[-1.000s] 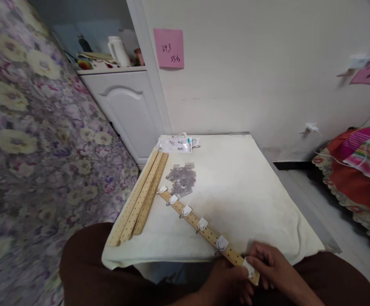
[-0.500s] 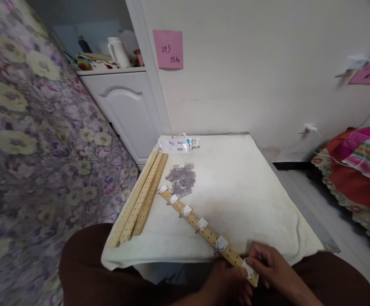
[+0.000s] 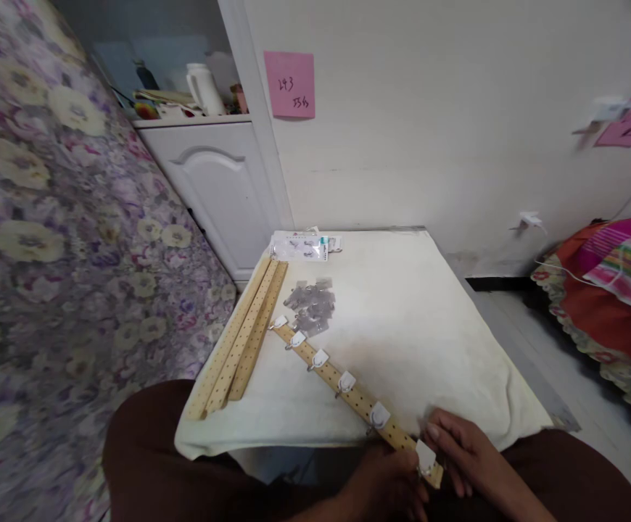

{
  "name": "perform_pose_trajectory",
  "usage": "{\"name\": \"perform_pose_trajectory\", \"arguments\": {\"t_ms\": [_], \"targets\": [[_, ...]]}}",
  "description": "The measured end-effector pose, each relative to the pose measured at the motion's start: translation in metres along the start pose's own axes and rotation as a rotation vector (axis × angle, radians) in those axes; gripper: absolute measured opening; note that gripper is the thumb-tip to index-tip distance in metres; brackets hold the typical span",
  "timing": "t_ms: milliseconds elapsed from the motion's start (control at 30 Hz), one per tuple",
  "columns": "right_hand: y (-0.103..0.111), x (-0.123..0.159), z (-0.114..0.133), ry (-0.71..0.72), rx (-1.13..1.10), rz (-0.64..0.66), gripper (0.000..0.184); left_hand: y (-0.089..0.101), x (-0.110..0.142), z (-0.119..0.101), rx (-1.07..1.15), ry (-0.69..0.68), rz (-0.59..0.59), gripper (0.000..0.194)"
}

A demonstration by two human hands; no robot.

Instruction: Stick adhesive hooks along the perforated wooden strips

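Observation:
My left hand (image 3: 390, 480) is closed around the near end of a perforated wooden strip (image 3: 360, 403). This strip slants across the table, its near end past the front edge. Along it sit several small white cards with silvery hoops, such as the white card (image 3: 379, 415) near the middle. The last white card (image 3: 425, 457) lies by my left fingertips. My right hand (image 3: 471, 455) is just right of that card, fingers loosely bent and thumb slightly apart, with nothing visible in it. Some right fingertips are partly hidden near the strip's end.
More perforated wooden strips (image 3: 246, 341) lie along the left of the cloth-covered table (image 3: 418, 312). A heap of small clear packets (image 3: 311, 306) is right of them. Flat packages (image 3: 299, 247) lie at the back edge. A floral curtain (image 3: 103, 254) hangs left; a wall stands behind.
My right hand has let go of the last white card and moved slightly right and away, so the card shows more fully. My left hand still holds the strip.

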State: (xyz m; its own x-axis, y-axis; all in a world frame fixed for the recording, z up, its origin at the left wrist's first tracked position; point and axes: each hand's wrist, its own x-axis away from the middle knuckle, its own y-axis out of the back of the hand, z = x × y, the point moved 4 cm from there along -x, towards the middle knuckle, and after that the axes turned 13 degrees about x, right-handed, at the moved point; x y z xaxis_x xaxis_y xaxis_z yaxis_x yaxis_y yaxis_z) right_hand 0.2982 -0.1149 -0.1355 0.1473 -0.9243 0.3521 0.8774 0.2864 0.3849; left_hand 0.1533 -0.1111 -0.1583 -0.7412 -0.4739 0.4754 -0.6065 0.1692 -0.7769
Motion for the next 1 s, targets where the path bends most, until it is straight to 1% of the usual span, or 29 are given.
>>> {"name": "perform_pose_trajectory", "arguments": {"t_ms": [100, 167, 267, 333, 433, 500, 600, 700, 800, 833, 900, 1000], "targets": [[0.003, 0.001, -0.002, -0.021, 0.011, -0.004, 0.046, 0.005, 0.0, 0.002, 0.014, 0.025, -0.002, 0.053], [0.009, 0.001, -0.003, -0.016, 0.029, -0.036, 0.047, 0.007, 0.0, 0.003, 0.017, 0.034, 0.007, 0.055], [0.023, 0.001, -0.004, 0.007, 0.064, -0.127, 0.046, 0.01, 0.002, 0.002, -0.002, 0.051, 0.013, 0.056], [0.034, -0.001, -0.003, 0.017, 0.107, -0.214, 0.043, 0.011, 0.004, 0.0, -0.023, 0.065, 0.005, 0.055], [0.043, -0.005, 0.01, 0.053, 0.212, -0.319, 0.034, 0.014, 0.008, -0.002, -0.045, 0.061, 0.015, 0.054], [0.042, -0.01, 0.027, 0.09, 0.288, -0.327, 0.029, 0.019, 0.009, -0.003, -0.062, 0.06, 0.018, 0.051], [0.032, -0.022, 0.064, 0.159, 0.4, -0.313, 0.022, 0.03, 0.01, -0.002, -0.091, 0.076, -0.007, 0.044], [0.015, -0.04, 0.104, 0.209, 0.544, -0.336, 0.019, 0.039, 0.012, -0.003, -0.104, 0.067, -0.018, 0.036], [-0.008, -0.064, 0.136, 0.175, 0.829, -0.327, 0.015, 0.043, 0.019, -0.009, -0.109, 0.024, -0.018, 0.035], [-0.016, -0.071, 0.144, 0.167, 0.88, -0.329, 0.014, 0.044, 0.022, -0.012, -0.112, 0.008, -0.02, 0.036], [-0.032, -0.086, 0.154, 0.15, 0.949, -0.332, 0.02, 0.046, 0.028, -0.018, -0.123, -0.021, -0.021, 0.037], [-0.051, -0.104, 0.159, 0.104, 1.016, -0.332, 0.033, 0.049, 0.037, -0.025, -0.142, -0.046, -0.013, 0.038]]}}
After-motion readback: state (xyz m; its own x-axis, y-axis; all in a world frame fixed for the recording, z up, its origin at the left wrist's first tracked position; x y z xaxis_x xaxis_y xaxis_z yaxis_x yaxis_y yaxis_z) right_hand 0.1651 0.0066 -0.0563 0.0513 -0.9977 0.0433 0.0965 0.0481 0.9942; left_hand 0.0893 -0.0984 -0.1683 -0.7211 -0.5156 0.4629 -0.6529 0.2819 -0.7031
